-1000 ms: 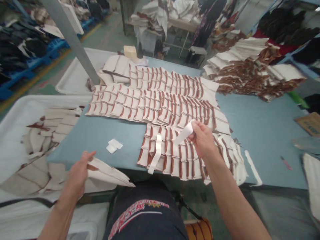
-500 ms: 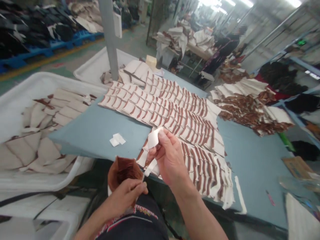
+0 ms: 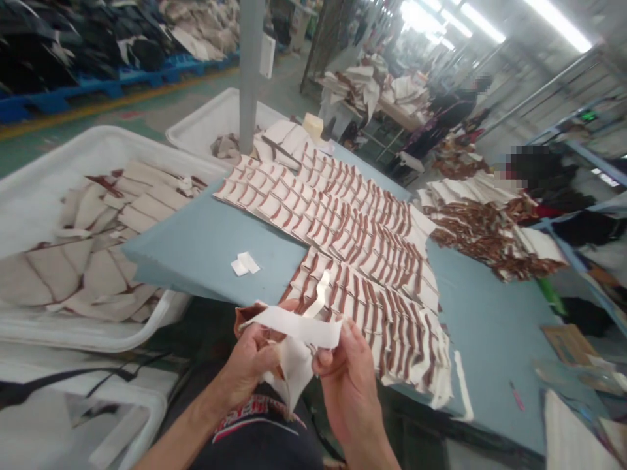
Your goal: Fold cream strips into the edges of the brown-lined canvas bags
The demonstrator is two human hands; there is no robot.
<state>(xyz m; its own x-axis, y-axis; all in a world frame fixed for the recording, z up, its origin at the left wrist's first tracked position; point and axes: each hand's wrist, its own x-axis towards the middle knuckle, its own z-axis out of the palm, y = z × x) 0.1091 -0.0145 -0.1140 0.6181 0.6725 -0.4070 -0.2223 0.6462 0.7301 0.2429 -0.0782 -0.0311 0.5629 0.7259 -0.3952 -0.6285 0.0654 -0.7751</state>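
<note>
My left hand (image 3: 249,365) is closed on a cream and brown fabric piece (image 3: 292,369) held over my lap. My right hand (image 3: 345,375) pinches the end of a white strip (image 3: 296,328) and lays it across the top of that piece. Both hands are close together just before the near edge of the blue table (image 3: 206,241). Behind them lie overlapping rows of cream pieces with brown trim (image 3: 353,248), and a second white strip (image 3: 321,297) rests on the nearest row.
A white tub (image 3: 44,196) at my left holds several cream pieces; another tub (image 3: 210,121) stands behind a grey post (image 3: 249,72). Small white tabs (image 3: 245,263) lie on the table. A heap of pieces (image 3: 490,225) sits at far right, with a person beyond.
My left hand has brought the fabric piece from the tub side up to my lap. My right hand came back from the table with the white strip and met it.
</note>
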